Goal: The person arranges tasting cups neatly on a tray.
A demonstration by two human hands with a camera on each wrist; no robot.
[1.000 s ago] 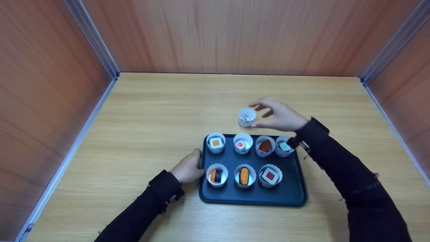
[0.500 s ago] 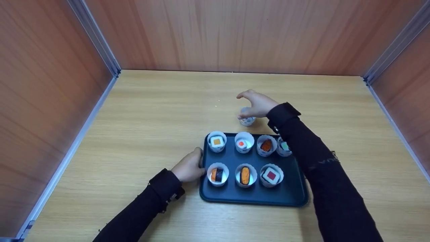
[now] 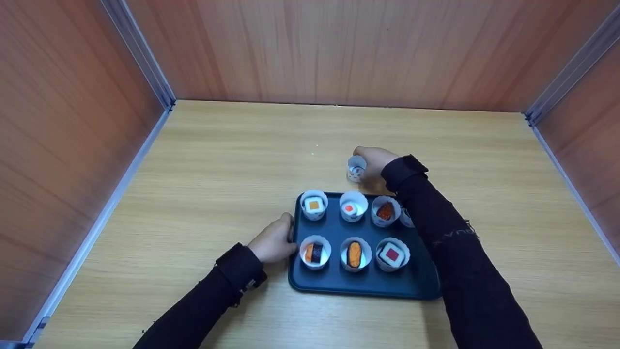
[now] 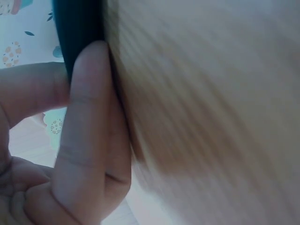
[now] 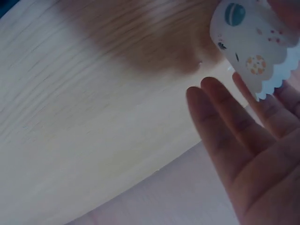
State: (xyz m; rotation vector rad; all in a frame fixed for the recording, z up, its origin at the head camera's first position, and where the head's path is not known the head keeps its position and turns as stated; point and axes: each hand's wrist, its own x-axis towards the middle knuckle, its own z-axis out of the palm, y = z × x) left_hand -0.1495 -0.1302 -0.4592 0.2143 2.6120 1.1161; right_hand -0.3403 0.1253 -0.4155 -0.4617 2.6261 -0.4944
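My left hand grips the left edge of a dark tray; in the left wrist view its fingers pinch the dark rim. Behind the tray, my right hand holds a patterned paper cup from its right side. The right wrist view shows this scalloped cup between thumb and index finger, the other fingers stretched out. Something small and pale lies inside it. On the tray stand several similar cups with sushi-like pieces, among them an orange-topped one and a red-centred white square.
The light wooden table is bounded by wood-grain panels at the back and both sides, with metal strips at the corners. My right sleeve covers the tray's right part and most of one cup there. Tiny white specks lie behind the tray.
My right hand has moved left over the cup behind the tray, then come down and taken hold of it. My left hand has stayed on the tray's edge.
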